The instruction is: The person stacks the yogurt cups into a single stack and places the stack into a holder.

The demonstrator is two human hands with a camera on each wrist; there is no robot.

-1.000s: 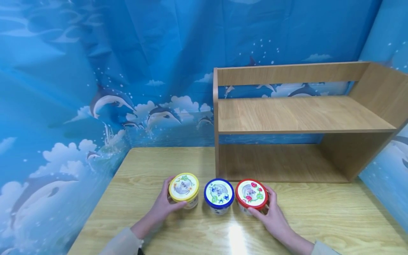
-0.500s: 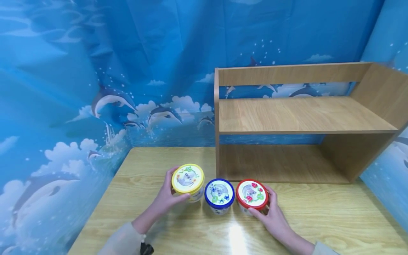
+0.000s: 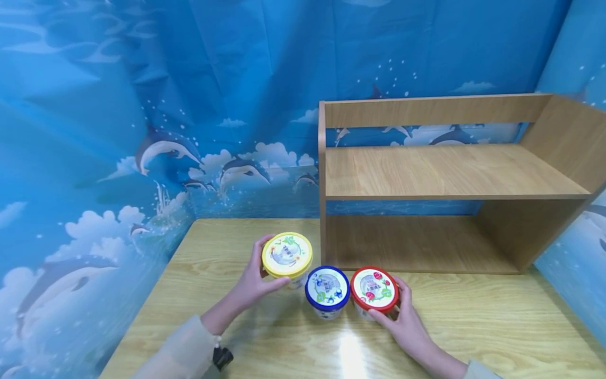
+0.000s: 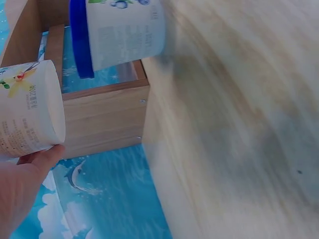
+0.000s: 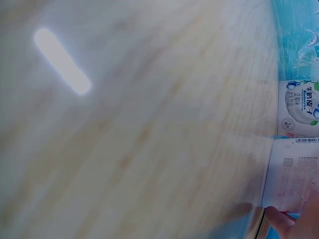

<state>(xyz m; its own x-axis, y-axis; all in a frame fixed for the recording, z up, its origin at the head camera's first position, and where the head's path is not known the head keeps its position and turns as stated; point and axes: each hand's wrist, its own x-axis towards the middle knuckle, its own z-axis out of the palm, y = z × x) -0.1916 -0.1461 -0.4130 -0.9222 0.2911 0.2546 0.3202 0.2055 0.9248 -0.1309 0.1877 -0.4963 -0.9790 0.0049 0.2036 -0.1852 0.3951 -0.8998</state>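
My left hand (image 3: pixel 255 279) grips a yellow-lidded yogurt tub (image 3: pixel 287 255) around its side. In the left wrist view that yogurt tub (image 4: pixel 25 109) hangs above the tabletop, its bare base showing. A blue-lidded yogurt tub (image 3: pixel 327 287) with blueberries on its lid stands upright on the table in the middle. Just right of it is a red-lidded yogurt tub (image 3: pixel 375 289) with strawberries on top. My right hand (image 3: pixel 404 321) holds this one by its right side, thumb at the front; the right wrist view shows its base (image 5: pixel 291 174) at the table surface.
Behind the tubs stands a two-level wooden shelf (image 3: pixel 454 168), its left side panel (image 3: pixel 323 210) close behind the blue-lidded tub. The light wooden table (image 3: pixel 213 247) ends at the back left. A blue dolphin-print sheet (image 3: pixel 227 105) covers the wall.
My left hand has raised the yellow-lidded yogurt tub and carried it back and right, close to the blue-lidded one and the shelf's side panel. The right hand has stayed put.
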